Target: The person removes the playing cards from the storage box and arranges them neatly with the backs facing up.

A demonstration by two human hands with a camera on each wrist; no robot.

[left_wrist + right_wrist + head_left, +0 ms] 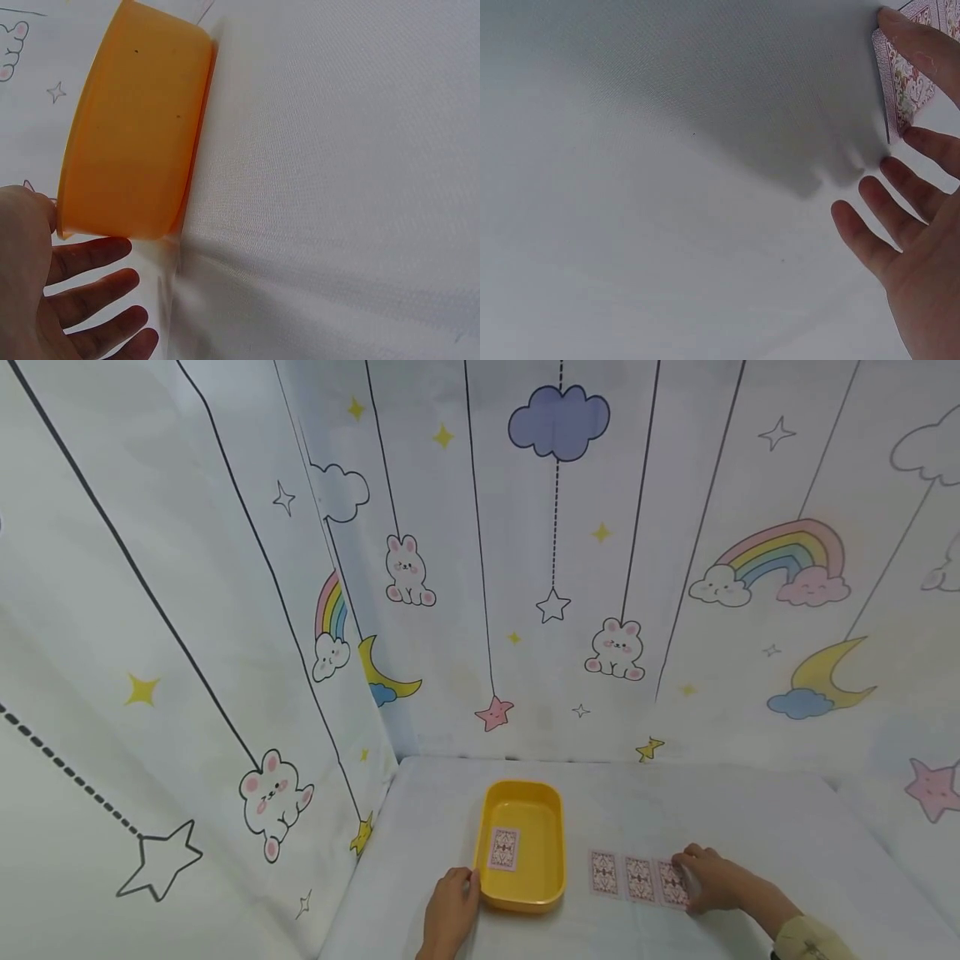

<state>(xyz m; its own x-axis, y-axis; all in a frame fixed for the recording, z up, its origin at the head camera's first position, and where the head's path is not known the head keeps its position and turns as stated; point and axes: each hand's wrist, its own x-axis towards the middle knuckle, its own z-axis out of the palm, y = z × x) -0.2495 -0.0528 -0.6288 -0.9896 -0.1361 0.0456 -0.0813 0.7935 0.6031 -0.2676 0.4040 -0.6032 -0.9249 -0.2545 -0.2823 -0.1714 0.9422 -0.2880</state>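
My left hand (452,908) is at the near left corner of a yellow plastic tray (534,881). Its thumb and index finger pinch the rim, while the other fingers spread below in the left wrist view. One playing card (505,849) lies face down inside the tray, toward its left side. To the right of the tray, three face-down cards with red patterned backs form a row. My right hand (716,881) grips the rightmost playing card (672,883) by its edges between thumb and index finger. Its other fingers hang free beside the card (907,82).
The left card (603,872) and the middle card (641,879) of the row lie close together on the white tablecloth (600,810). Behind and to the left, a white curtain (450,660) printed with bunnies, stars and clouds borders the table.
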